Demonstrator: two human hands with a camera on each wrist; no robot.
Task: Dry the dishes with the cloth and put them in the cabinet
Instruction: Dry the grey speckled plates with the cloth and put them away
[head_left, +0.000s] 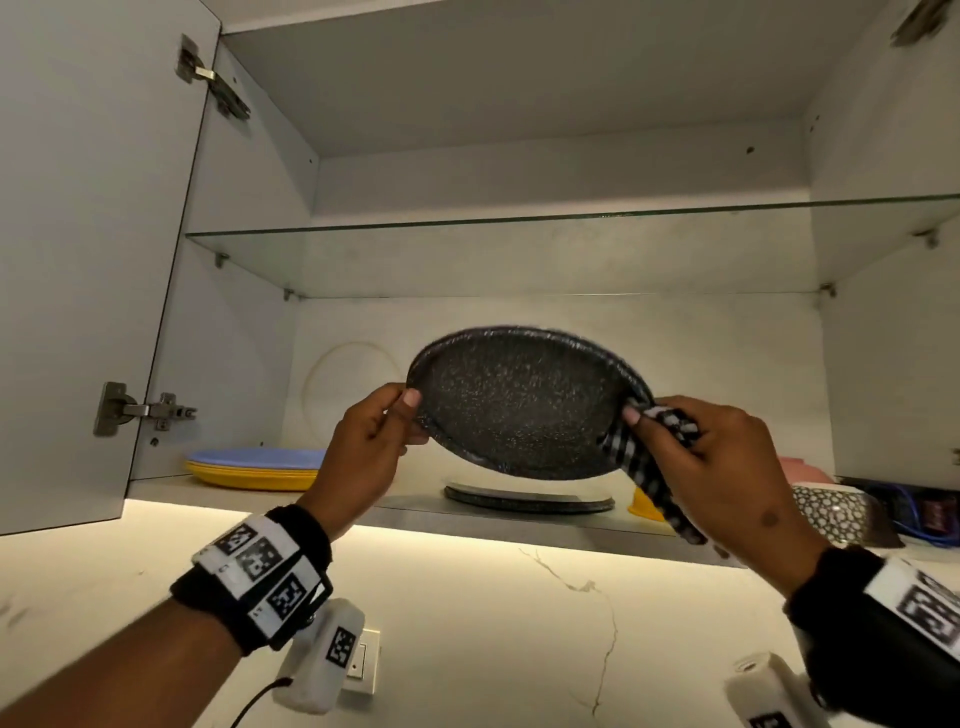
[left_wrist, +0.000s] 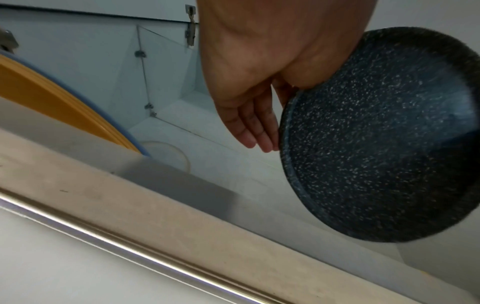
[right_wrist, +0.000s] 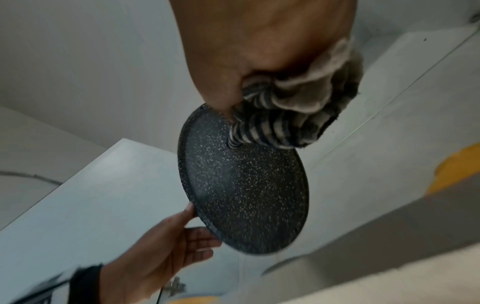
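- Beyond your left knuckles, further left on the bottom shelf of the open cabinet (head_left: 249, 156), lies a stack of yellow plates (head_left: 254, 477) with a blue plate (head_left: 257, 458) on top.
- Your left hand (head_left: 363, 452) grips the left rim of the dark speckled plate (head_left: 519, 405): the thumb (head_left: 410, 400) lies over the upper face at the edge, and the wrist view shows the other fingers (left_wrist: 249, 125) stretched along the underside.
- The speckled plate hangs in the air between your two hands, tilted with its far edge higher, in front of the lower compartment and under the glass shelf (head_left: 519, 221).
- Just below your fingers, on the cabinet floor beneath the held plate, a stack of dark plates (head_left: 530, 500) lies flat, clear of the held one.
- Your right hand (head_left: 727, 462) clenches the striped cloth (head_left: 649, 457) and pinches the plate's right rim through it; the thumb (head_left: 631, 415) presses the cloth onto the upper face, and a tail of cloth hangs below your palm. The right wrist view shows the bunched cloth (right_wrist: 293, 107) against the plate's edge.
- Behind that hanging cloth, a bit of a yellow thing (head_left: 644, 504) shows on the shelf; what it is, you cannot tell.
- To the right of your right hand, a patterned bowl (head_left: 831, 512) stands at the cabinet's right end.
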